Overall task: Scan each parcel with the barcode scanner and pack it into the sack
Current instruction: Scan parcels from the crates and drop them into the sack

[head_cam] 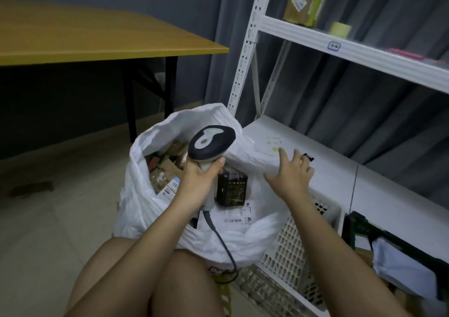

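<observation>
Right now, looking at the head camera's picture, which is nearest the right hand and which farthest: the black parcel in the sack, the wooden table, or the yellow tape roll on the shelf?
1. Black parcel: in the sack, just left of the right hand.
2. Yellow tape roll: up on the upper shelf, above the hand.
3. Wooden table: far off to the upper left.

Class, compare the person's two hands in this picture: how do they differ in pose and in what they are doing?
The left hand grips the barcode scanner by its handle, fingers curled; the right hand holds nothing, fingers spread. The left hand sits over the sack's opening; the right hand reaches toward the white parcel at the sack's edge. Both are bare.
</observation>
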Available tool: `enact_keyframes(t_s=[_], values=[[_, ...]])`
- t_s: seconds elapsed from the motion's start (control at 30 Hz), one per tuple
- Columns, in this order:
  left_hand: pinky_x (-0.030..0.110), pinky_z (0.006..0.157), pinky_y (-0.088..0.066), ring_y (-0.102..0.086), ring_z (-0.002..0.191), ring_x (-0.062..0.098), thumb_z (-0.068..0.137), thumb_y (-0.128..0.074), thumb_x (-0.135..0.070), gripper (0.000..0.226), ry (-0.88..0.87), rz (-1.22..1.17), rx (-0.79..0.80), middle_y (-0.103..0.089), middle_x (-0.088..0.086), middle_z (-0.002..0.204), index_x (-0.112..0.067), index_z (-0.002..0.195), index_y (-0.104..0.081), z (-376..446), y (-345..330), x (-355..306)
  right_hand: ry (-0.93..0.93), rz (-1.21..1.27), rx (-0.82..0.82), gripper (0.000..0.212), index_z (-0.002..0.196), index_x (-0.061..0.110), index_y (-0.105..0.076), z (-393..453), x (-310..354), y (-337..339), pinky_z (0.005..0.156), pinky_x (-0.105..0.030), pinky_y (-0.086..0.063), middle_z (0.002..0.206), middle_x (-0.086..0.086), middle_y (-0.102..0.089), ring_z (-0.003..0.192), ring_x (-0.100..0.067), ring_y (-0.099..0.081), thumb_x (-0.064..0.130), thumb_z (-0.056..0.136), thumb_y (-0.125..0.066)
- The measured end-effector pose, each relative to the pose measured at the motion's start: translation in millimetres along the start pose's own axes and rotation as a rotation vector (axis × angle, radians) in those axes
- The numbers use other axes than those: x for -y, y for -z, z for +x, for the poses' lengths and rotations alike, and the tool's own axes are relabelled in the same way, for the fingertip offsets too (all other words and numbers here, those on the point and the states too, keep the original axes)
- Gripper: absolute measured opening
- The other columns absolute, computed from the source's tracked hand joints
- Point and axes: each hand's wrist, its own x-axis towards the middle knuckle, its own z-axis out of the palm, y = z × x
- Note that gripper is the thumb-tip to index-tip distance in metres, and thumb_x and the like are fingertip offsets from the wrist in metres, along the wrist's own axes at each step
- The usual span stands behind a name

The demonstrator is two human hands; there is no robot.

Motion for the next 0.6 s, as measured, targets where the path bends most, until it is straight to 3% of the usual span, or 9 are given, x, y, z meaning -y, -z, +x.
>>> enact_keyframes(t_s=[0.07,0.13,0.2,0.27,0.37,0.43,0.5,0.6], values=[[0.019,0.087,-0.045,-0.060,0.095,-0.007,0.088,-0.068,-0.018,0.031,0.016,-0.002,0.022,-0.064,-0.011,0.107,-0.023,0.116,-0.057,1,-6,3,-0.086,-0.050,0.157,0.087,0.152,0.019,-0.015,5,-4,-3,0.105,-0.045,-0.028,0.150,-0.017,-0.032,0.135,-0.037,-0.029,0.064,0.087,-0.052],[0.026,0.093,-0.046,-0.061,0.102,0.000,0.087,-0.069,-0.020,0.033,0.034,-0.008,0.028,-0.065,-0.008,0.111,-0.023,0.117,-0.057,2,-12,5,-0.157,0.126,0.222,0.070,0.144,0.012,-0.033,13,-6,-9,0.096,-0.041,-0.037,0.137,-0.016,-0.051,0.126,-0.036,-0.045,0.058,0.093,-0.047],[0.033,0.099,-0.046,-0.061,0.109,0.012,0.087,-0.069,-0.022,0.037,0.039,-0.014,0.040,-0.066,-0.002,0.115,-0.019,0.121,-0.057,1,-18,5,-0.158,0.404,0.137,0.036,0.114,0.009,-0.060,25,-6,-7,0.081,-0.036,-0.044,0.110,-0.014,-0.065,0.107,-0.034,-0.059,0.039,0.097,-0.050],[0.031,0.097,-0.047,-0.061,0.107,0.011,0.086,-0.070,-0.023,0.035,0.033,-0.017,0.056,-0.067,-0.003,0.114,-0.020,0.120,-0.058,0,-24,3,-0.096,0.625,-0.042,0.025,0.091,0.004,-0.067,36,-3,7,0.070,-0.032,-0.044,0.088,-0.011,-0.067,0.088,-0.030,-0.063,0.024,0.096,-0.053],[0.022,0.087,-0.049,-0.062,0.095,-0.002,0.086,-0.071,-0.022,0.025,0.028,-0.001,0.089,-0.067,-0.011,0.103,-0.027,0.108,-0.061,-2,-32,-1,0.055,0.599,-0.305,0.022,0.096,0.004,-0.070,40,-8,29,0.067,-0.026,-0.037,0.089,-0.009,-0.070,0.083,-0.024,-0.062,0.020,0.098,-0.054],[0.019,0.082,-0.049,-0.064,0.087,-0.004,0.087,-0.069,-0.017,0.020,0.020,0.008,0.110,-0.069,-0.008,0.096,-0.023,0.105,-0.063,-6,-38,-2,0.011,0.647,-0.223,0.022,0.103,0.007,-0.069,36,-23,24,0.070,-0.025,-0.038,0.095,-0.007,-0.070,0.089,-0.023,-0.063,0.022,0.098,-0.054],[0.017,0.078,-0.051,-0.066,0.083,-0.002,0.087,-0.069,-0.017,0.030,0.034,-0.004,0.137,-0.070,-0.003,0.097,-0.013,0.115,-0.061,-13,-49,-4,-0.039,0.803,-0.084,0.022,0.109,0.013,-0.068,25,-46,16,0.076,-0.031,-0.049,0.101,-0.002,-0.068,0.092,-0.018,-0.064,0.027,0.098,-0.055],[0.018,0.073,-0.052,-0.066,0.077,0.002,0.087,-0.069,-0.018,0.032,0.052,-0.011,0.201,-0.069,-0.002,0.092,-0.009,0.116,-0.059,-24,-73,-2,-0.092,1.039,-0.054,0.022,0.115,0.019,-0.064,-4,-90,12,0.080,-0.037,-0.057,0.108,-0.002,-0.066,0.087,-0.015,-0.066,0.030,0.098,-0.054]])
